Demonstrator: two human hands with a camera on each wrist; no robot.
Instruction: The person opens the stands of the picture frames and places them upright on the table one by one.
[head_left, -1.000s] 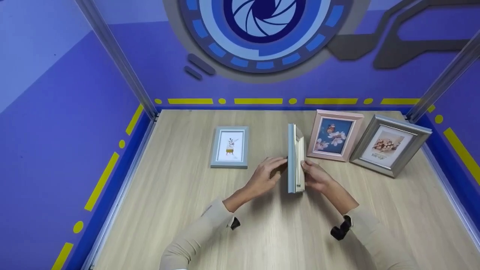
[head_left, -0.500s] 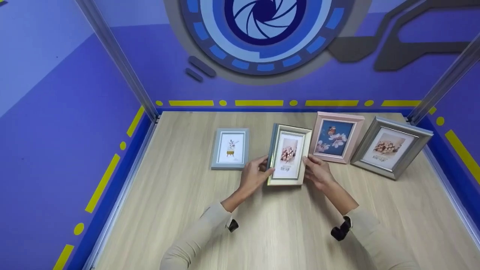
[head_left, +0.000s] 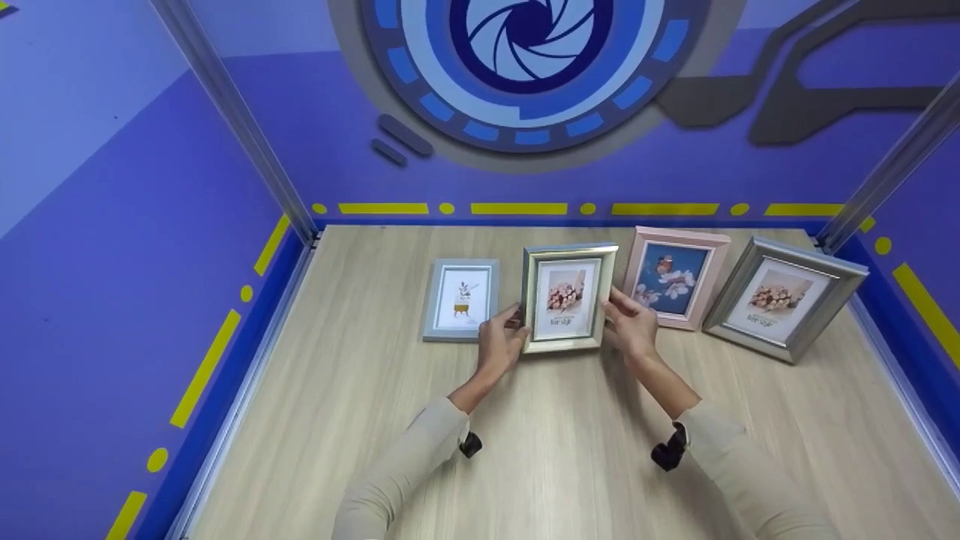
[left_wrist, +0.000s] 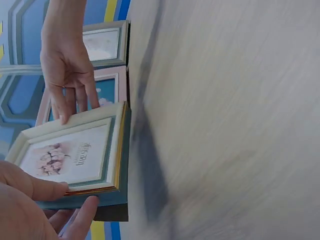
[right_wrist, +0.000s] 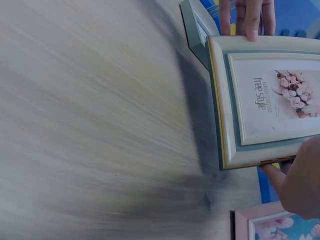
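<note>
Gripping the cream frame [head_left: 566, 300] between them, the left hand [head_left: 501, 341] pinches one side edge, the right hand [head_left: 631, 322] the other. A pale blue frame [head_left: 460, 300] stands beyond the left hand; a pink frame [head_left: 675, 277] and a grey frame [head_left: 785, 300] stand beyond the right.

A hand could pass left of the blue-grey frame [head_left: 460, 300], over the tabletop [head_left: 322, 375]; the gold-edged frame [head_left: 568, 296] bars the middle. The pink frame [head_left: 679, 276] stands close by the right hand [head_left: 634, 322].
</note>
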